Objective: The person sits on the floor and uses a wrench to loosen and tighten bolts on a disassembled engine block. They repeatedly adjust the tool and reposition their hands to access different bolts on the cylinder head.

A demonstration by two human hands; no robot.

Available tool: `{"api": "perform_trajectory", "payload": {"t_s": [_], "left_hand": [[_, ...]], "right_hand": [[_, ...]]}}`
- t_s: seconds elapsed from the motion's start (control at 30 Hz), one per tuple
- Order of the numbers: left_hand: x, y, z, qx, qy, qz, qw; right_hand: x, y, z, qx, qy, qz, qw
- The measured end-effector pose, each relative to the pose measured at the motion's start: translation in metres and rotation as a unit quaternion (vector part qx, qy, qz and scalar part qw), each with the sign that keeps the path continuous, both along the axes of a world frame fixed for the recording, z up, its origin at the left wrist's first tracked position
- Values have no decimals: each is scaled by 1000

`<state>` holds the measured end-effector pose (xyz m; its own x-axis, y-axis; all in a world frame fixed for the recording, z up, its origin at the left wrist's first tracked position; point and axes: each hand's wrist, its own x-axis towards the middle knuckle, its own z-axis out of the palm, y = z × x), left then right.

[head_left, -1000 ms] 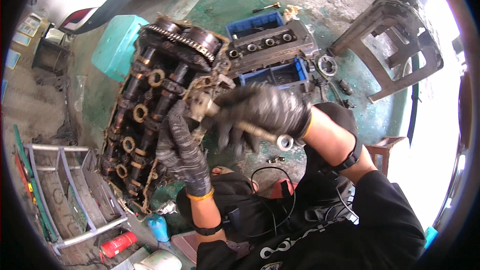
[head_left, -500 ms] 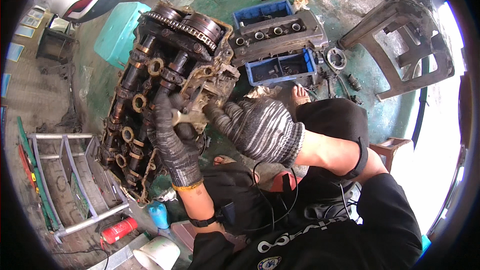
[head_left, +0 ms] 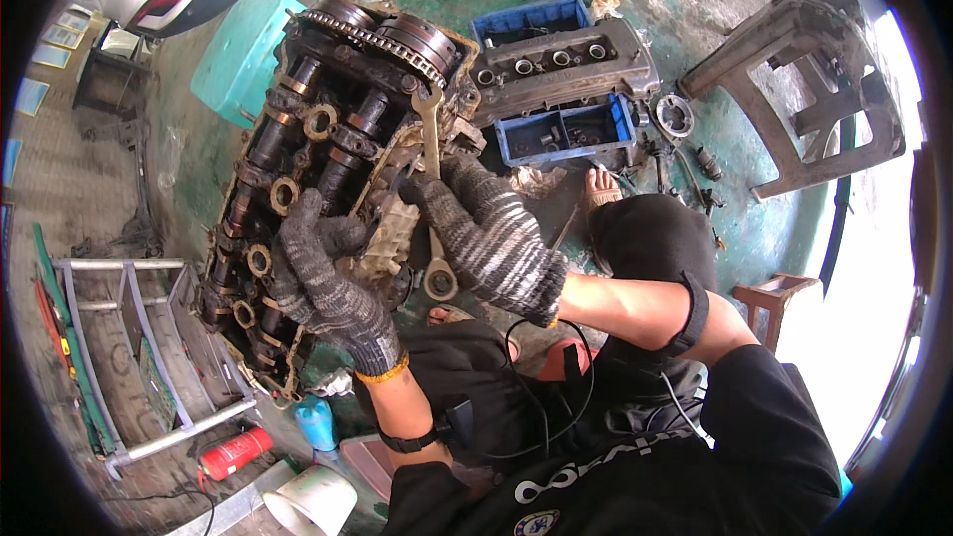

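A greasy cylinder head [head_left: 382, 228] with two dark camshafts [head_left: 338, 174] stands tilted before me. At its far end a timing chain [head_left: 372, 48] runs over the cam sprockets [head_left: 415, 38]. My right hand [head_left: 501, 238], in a grey striped knit glove, grips a combination wrench [head_left: 431, 144] at mid-shank. The wrench's open jaw points away, just below the chain; whether it touches a bolt I cannot tell. Its ring end hangs toward me. My left hand [head_left: 333, 278], gloved alike, lies over the cylinder head's near right part with fingers stretched and thumb apart, holding nothing visible.
Beyond to the right lie a valve cover [head_left: 556, 69], a blue parts tray [head_left: 571, 144] and a metal ring [head_left: 674, 117]. A dark stool frame [head_left: 784, 89] stands far right. At left are a teal box [head_left: 233, 65], a ladder [head_left: 149, 357] and a red fire extinguisher [head_left: 235, 454].
The wrench has swung from pointing across near my left hand to lying lengthwise in my right hand. My left hand has moved slightly left and let its fingers spread.
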<state>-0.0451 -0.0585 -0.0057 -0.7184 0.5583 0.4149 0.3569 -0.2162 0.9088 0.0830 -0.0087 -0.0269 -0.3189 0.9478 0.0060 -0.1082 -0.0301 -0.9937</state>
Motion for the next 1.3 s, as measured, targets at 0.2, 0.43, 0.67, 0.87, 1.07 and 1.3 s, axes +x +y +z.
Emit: {"api": "perform_trajectory", "payload": {"t_s": [0.2,0.43,0.67,0.87,1.07,1.3], "left_hand": [[-6,-20,9,-64,65,42,995],[-23,-32,4,-72,80,56,993],[-13,-27,9,-64,32,53,996],[-11,-25,11,-65,28,54,996],[-16,-21,4,-68,83,69,992],[-8,-10,1,-51,6,23,998]], "right_hand": [[-21,-1,-3,-3,12,22,1000],[-34,-7,-2,-7,25,6,1000],[-53,-2,-9,51,7,-67,996],[-48,1,-15,-31,85,-31,995],[-1,18,14,-153,82,33,984],[63,84,6,513,-113,114,843]]}}
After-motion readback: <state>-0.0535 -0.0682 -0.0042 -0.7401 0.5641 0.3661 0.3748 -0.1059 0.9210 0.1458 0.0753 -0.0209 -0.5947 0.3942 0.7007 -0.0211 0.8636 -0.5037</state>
